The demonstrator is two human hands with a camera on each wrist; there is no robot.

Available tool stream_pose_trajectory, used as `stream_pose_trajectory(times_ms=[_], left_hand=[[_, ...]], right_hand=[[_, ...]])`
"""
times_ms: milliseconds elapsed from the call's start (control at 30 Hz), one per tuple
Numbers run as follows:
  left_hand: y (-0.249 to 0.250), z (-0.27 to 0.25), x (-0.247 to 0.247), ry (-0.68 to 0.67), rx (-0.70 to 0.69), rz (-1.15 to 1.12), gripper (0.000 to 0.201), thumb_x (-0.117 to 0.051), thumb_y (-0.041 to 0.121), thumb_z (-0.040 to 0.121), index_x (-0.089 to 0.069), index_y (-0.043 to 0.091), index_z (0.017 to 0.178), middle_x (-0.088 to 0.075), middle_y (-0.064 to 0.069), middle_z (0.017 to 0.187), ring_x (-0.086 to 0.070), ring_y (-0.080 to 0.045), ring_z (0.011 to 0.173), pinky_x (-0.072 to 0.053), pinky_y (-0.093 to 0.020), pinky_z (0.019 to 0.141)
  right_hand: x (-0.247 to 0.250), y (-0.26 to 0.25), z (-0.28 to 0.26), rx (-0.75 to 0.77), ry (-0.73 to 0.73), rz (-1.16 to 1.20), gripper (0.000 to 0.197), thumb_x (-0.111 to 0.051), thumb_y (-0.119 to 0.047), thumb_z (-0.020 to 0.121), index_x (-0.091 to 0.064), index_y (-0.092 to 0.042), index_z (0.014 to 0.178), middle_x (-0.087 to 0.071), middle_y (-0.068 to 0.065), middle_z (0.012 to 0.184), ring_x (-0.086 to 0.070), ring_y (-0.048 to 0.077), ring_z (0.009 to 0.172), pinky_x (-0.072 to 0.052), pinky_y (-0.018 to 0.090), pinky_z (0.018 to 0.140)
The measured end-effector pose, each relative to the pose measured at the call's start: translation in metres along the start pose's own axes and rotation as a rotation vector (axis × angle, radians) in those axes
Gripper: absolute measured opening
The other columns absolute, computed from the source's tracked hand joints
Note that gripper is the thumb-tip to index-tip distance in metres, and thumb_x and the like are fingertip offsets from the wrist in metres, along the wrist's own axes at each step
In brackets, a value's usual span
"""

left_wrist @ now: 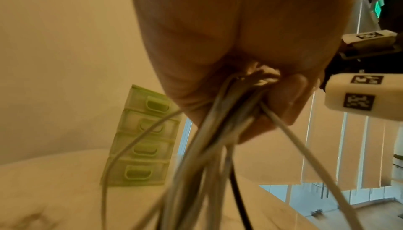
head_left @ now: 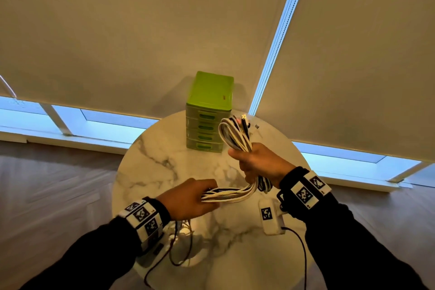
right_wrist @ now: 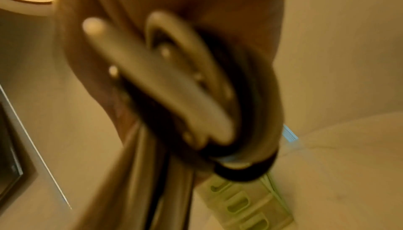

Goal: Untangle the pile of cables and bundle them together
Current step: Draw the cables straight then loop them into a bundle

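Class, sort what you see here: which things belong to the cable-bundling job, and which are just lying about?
Belongs to the job:
- cables, gathered in one bunch
- left hand, gripping one end
- right hand, gripping the other end

Just lying about:
- green drawer unit
- round marble table

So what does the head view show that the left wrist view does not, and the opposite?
Only the head view shows both hands, left hand and right hand, gripping the cables, plus the whole round marble table.

Only the left wrist view shows the cables pinched between fingers close up.

Both show the green drawer box and the cables.
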State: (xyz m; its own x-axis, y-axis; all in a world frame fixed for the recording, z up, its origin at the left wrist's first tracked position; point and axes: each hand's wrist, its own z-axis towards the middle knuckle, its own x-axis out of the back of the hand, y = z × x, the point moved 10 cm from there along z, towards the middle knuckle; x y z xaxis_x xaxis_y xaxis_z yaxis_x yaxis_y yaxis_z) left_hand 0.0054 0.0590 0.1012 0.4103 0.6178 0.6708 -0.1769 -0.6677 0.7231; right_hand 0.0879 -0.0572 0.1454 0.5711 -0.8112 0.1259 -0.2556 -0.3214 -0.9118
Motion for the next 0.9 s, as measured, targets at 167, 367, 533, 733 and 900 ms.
stream_pose_trajectory(times_ms=[167,367,533,733,900], left_hand=[[0.005,0.003,0.038,0.181,-0.035,0.068,0.018,-0.067,0.050,0.075,-0.062,0.035,0.084,-0.068,0.012,0.076,-0.063,-0.005,0.071,-0.052,-0.035,0.067],[0.011,0.010,0.052,0.207,-0.019,0.129,0.027,-0.066,0.052,0.071,-0.073,0.032,0.088,-0.073,0.011,0.081,-0.066,-0.006,0.075,-0.057,-0.037,0.071],[0.005,0.011,0.040,0.129,0.017,0.068,0.024,-0.069,0.042,0.069,-0.077,0.032,0.090,-0.075,0.016,0.084,-0.069,0.000,0.079,-0.059,-0.037,0.076],[-0.008,0.004,0.034,0.149,0.004,-0.044,0.018,-0.075,0.045,0.080,-0.070,0.031,0.091,-0.073,0.010,0.083,-0.067,0.000,0.077,-0.056,-0.033,0.074],[-0.031,-0.006,0.019,0.177,0.042,-0.130,0.023,-0.076,0.045,0.084,-0.062,0.032,0.096,-0.067,0.010,0.084,-0.063,-0.006,0.077,-0.051,-0.029,0.072]], right_hand=[[-0.021,0.017,-0.008,-0.005,-0.087,-0.177,0.043,-0.064,-0.052,0.090,-0.053,-0.015,0.072,-0.046,0.002,0.057,-0.041,0.016,0.046,-0.042,0.028,0.052],[-0.061,0.023,-0.015,0.029,-0.241,-0.262,0.018,-0.082,-0.030,0.081,-0.068,-0.021,0.090,-0.067,-0.008,0.064,-0.060,0.005,0.057,-0.046,0.018,0.053],[-0.073,0.034,-0.012,-0.013,-0.264,-0.376,0.032,-0.089,-0.023,0.069,-0.072,-0.023,0.097,-0.075,-0.002,0.086,-0.069,0.009,0.076,-0.052,0.023,0.066],[-0.042,0.023,-0.014,-0.027,-0.079,-0.438,0.013,-0.078,-0.008,0.071,-0.071,-0.019,0.071,-0.065,-0.004,0.059,-0.056,0.007,0.052,-0.044,0.018,0.052],[-0.019,0.010,-0.015,-0.015,0.035,-0.276,0.006,-0.067,-0.002,0.074,-0.070,-0.004,0.069,-0.061,0.004,0.056,-0.050,0.009,0.046,-0.039,0.022,0.051]])
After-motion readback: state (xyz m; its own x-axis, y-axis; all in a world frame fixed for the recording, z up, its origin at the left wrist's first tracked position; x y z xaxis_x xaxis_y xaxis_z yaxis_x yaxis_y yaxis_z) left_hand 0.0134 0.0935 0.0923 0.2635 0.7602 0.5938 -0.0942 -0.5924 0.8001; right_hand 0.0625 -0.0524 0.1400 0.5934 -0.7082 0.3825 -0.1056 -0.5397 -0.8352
